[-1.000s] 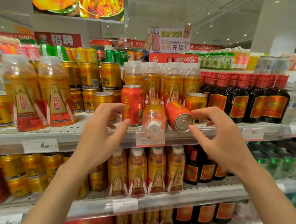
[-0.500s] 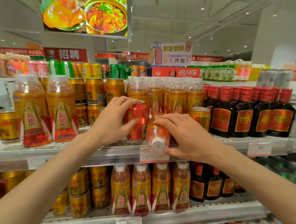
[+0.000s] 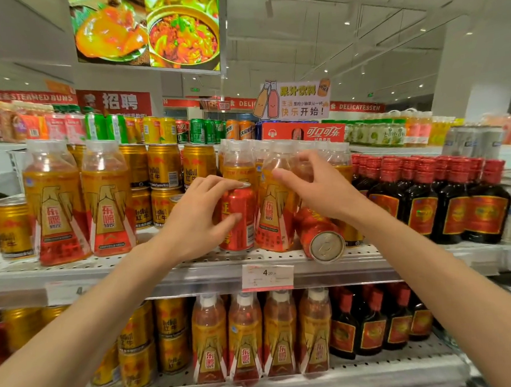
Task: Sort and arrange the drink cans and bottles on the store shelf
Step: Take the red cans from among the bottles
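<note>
Gripping an upright red drink can (image 3: 238,218) at the front of the middle shelf (image 3: 109,269), the left hand (image 3: 197,219) has its fingers curled over the can's rim and its thumb pressed against the can's side. Just right of it stands an orange-labelled bottle (image 3: 274,204) with a clear neck; the right hand (image 3: 317,189) is at that bottle's shoulder, fingers loosely bent, thumb and forefinger close together, though whether they actually pinch the bottle cannot be told. Below the right wrist a second red can (image 3: 321,234) lies on its side, its silver end facing out and hanging slightly over the shelf's front edge, touching the standing bottle's base.

Left of the hands, two larger orange bottles (image 3: 81,201) stand near the edge, with stacked gold cans (image 3: 165,181) behind them and one more gold can (image 3: 11,229) at far left. A strip of bare perforated shelf runs along the front between those bottles and the red can. Right of the hands, dark bottles with red caps (image 3: 446,199) fill the shelf in close rows right up to the edge. A white price tag (image 3: 267,276) sits on the shelf rail below the cans. On the lower shelf (image 3: 379,371), gold cans, orange bottles and dark bottles are packed side by side.
</note>
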{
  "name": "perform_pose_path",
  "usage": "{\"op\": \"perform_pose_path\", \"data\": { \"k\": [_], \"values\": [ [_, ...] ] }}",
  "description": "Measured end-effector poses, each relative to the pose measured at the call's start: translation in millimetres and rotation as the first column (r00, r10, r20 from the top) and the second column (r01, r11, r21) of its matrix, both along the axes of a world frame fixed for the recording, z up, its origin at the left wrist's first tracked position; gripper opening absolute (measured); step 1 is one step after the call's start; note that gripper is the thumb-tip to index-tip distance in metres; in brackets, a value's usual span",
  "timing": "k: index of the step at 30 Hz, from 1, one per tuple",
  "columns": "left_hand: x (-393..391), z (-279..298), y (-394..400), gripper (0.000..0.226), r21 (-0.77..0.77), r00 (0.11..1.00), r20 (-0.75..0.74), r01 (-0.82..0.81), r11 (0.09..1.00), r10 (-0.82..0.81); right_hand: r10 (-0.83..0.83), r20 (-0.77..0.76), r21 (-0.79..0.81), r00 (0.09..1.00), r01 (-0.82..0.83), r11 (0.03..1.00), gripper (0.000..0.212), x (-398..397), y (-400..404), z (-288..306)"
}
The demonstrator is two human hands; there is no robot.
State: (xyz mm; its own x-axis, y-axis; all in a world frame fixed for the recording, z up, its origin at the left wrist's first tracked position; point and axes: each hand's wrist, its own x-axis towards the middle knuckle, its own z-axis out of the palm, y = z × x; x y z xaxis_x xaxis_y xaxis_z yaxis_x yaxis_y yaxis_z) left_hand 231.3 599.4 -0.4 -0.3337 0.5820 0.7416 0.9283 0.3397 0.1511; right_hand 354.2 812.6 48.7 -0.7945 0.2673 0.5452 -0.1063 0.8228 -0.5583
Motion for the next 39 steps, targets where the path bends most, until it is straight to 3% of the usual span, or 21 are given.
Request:
{"op": "perform_pose_path", "data": {
  "k": [7,13,22,29,34,39],
  "values": [
    [6.0,-1.2,2.3,0.050,0.024,1.000,0.001,-0.012,1.000,0.012,-0.085,0.019,0.035,0.996,0.084,0.996,0.080,-14.9,-9.6,-5.3],
    [16.5,-3.5,13.3,0.045,0.078,0.995,-0.009,-0.101,0.992,0.102,-0.087,0.070,0.150,0.994,0.076,0.986,0.075,10.8,-3.0,-0.8],
    [23.8,-8.1,24.0,0.042,0.148,0.983,-0.010,-0.178,0.973,0.181,-0.072,0.068,0.543,0.995,0.024,0.839,0.085,65.8,16.7,-80.4],
    [21.8,-10.0,25.9,0.042,0.153,0.980,-0.015,-0.195,0.969,0.200,-0.004,-0.046,0.471,0.999,0.026,0.882,0.078,66.0,29.3,-78.7],
    [21.6,-11.1,26.4,0.042,0.147,0.979,-0.017,-0.199,0.969,0.204,-0.019,-0.157,0.140,0.987,0.042,0.989,0.058,62.6,30.1,-44.1],
    [22.0,-11.2,26.8,0.044,0.143,0.977,-0.012,-0.207,0.968,0.211,-0.081,-0.159,0.345,0.984,0.133,0.929,0.045,40.6,27.1,-40.9]
  ]
}}
